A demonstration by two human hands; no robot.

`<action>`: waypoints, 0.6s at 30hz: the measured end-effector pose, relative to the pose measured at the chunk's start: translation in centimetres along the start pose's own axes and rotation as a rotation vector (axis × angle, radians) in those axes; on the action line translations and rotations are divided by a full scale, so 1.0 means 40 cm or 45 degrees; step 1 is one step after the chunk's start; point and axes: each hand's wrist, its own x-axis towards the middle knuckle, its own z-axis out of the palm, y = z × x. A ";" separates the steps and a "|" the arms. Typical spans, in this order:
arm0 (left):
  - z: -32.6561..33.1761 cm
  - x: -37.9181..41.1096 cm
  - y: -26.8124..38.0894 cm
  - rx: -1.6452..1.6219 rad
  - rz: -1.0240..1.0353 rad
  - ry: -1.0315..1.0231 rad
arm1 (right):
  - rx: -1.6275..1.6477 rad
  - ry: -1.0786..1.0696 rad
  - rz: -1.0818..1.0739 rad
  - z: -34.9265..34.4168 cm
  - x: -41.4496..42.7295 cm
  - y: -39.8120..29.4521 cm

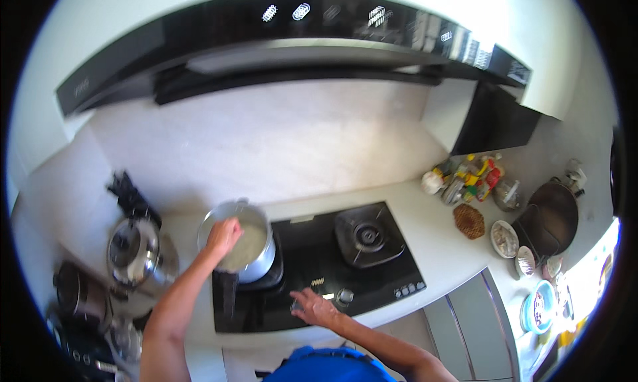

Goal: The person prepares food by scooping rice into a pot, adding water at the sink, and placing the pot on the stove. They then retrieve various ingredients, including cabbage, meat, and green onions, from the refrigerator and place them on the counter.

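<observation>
A deep metal saucepan [259, 265] with a long black handle stands on the left burner [273, 278] of a black glass gas hob [306, 242]. Pale, cloudy contents [249, 245] show inside it. Over the pan's near left side is my left hand [223, 238], its fingers curled in; whether it holds something is hidden. My right hand [315, 308] is at the hob's front edge, thumb and fingers around the left control knob [297, 306]. Beside it, the other control knob [345, 296] is untouched. The right burner [369, 236] carries no pot.
A range hood [224, 38] hangs overhead. Left stand a lidded steel pot [133, 250], a knife block [142, 210] and a dark cooker [82, 292]. On the right are seasoning bottles [471, 180], a brown trivet [468, 221], a white dish [504, 240], a wok [551, 220] and a blue basin [543, 307].
</observation>
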 end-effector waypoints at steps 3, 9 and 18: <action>0.029 -0.059 -0.176 0.169 0.172 -0.131 | 0.106 0.136 -0.211 -0.164 0.063 -0.074; -0.026 -0.047 -0.054 -0.183 0.022 0.240 | 0.131 0.688 -0.253 -0.755 0.116 -0.296; -0.059 -0.095 -0.016 -0.124 0.012 0.259 | -0.526 1.357 -0.102 -1.108 0.194 -0.257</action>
